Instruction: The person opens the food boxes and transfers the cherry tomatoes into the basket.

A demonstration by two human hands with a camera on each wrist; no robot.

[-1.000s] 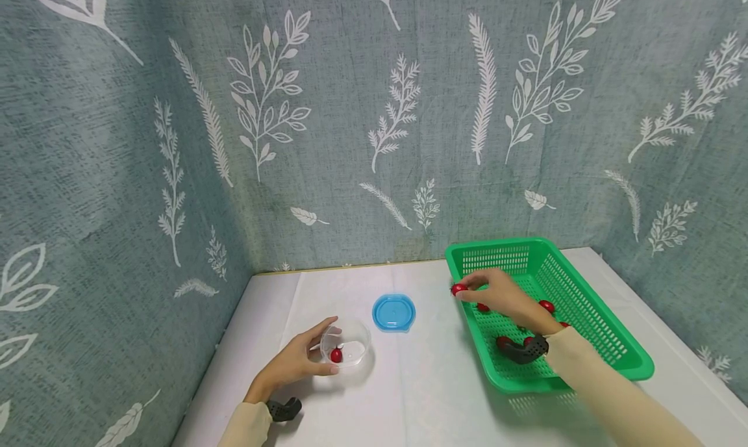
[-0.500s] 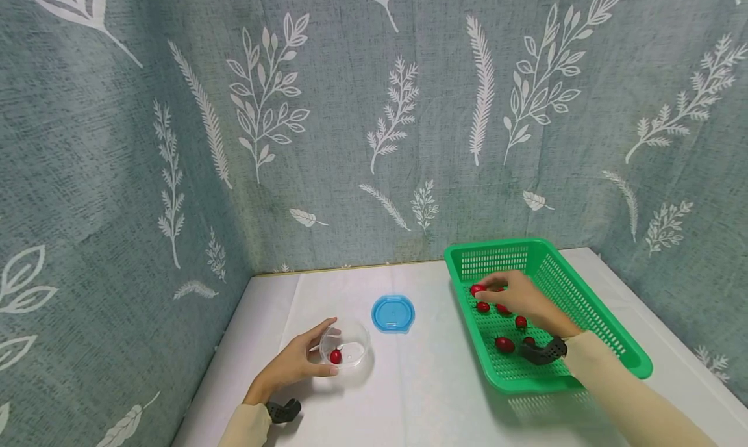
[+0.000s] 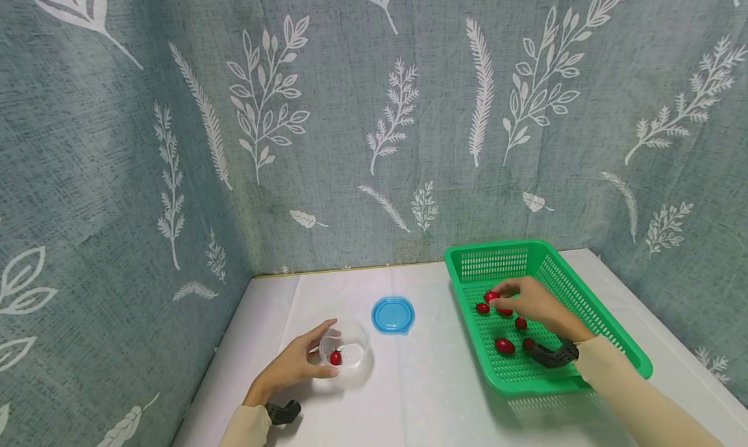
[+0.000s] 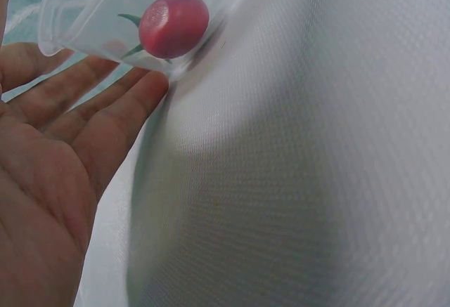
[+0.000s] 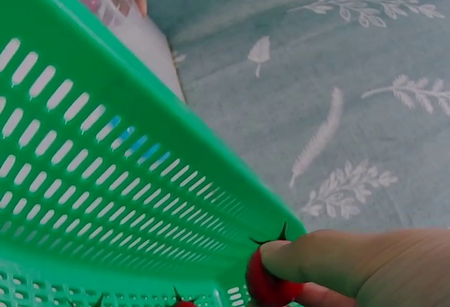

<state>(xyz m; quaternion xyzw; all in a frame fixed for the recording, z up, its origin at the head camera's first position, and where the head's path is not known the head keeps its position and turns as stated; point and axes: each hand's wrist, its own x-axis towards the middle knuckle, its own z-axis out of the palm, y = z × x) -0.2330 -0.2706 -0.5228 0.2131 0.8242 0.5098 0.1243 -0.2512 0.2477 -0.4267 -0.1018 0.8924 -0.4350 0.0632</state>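
My left hand [image 3: 300, 357] holds a clear plastic container [image 3: 358, 343] on the left of the table, thumb on the near side and fingers round the far side. One cherry tomato [image 3: 336, 357] with a green stem lies inside; the left wrist view shows this tomato [image 4: 174, 24] through the wall. My right hand [image 3: 528, 302] is over the green basket [image 3: 485, 369], pinching a cherry tomato [image 3: 491, 297] between thumb and fingers. The right wrist view shows that tomato [image 5: 266, 279] close to the basket's wall. Several more tomatoes, such as one red tomato [image 3: 504, 346], lie on the basket floor.
A blue lid [image 3: 393, 315] lies flat on the white tabletop [image 3: 421, 382] between container and basket. The basket has raised, slotted sides. Patterned grey-green cloth [image 3: 339, 141] walls in the back and both sides.
My right hand has moved right and inward from the basket's left rim, carrying the pinched tomato with it. The left hand and container have stayed in place.
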